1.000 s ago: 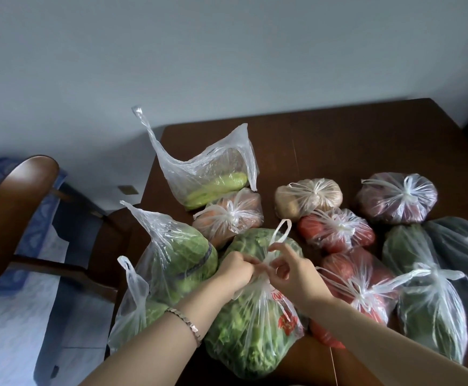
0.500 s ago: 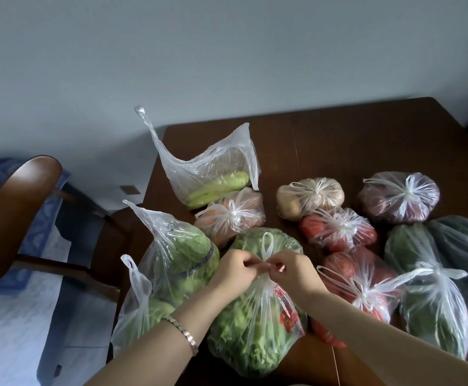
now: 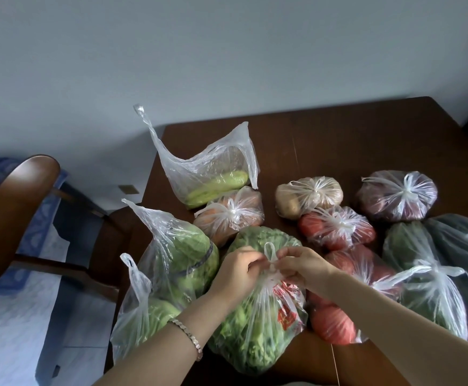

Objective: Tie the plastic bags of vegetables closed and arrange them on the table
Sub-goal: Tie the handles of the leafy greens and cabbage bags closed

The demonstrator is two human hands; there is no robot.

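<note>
Low in the middle of the frame, my left grip (image 3: pixel 238 270) and right grip (image 3: pixel 302 267) were both closed, each pinching a handle of the bag of leafy greens (image 3: pixel 255 324). They met at a loose knot, and a small loop (image 3: pixel 270 253) stood up above it. The bag lay on the bench (image 3: pixel 352 140), touching the tomato bag (image 3: pixel 347 277) to its right and the open bag of green gourds (image 3: pixel 171 260) to its left.

I judged the thin plastic to be the main risk. Too hard a pull could tear or stretch a handle, and an uneven pull could draw the loop back through so the knot fell open. The gourd bag sat untied at the bench's left edge, and a nudge from my forearm could tip it off.
</note>
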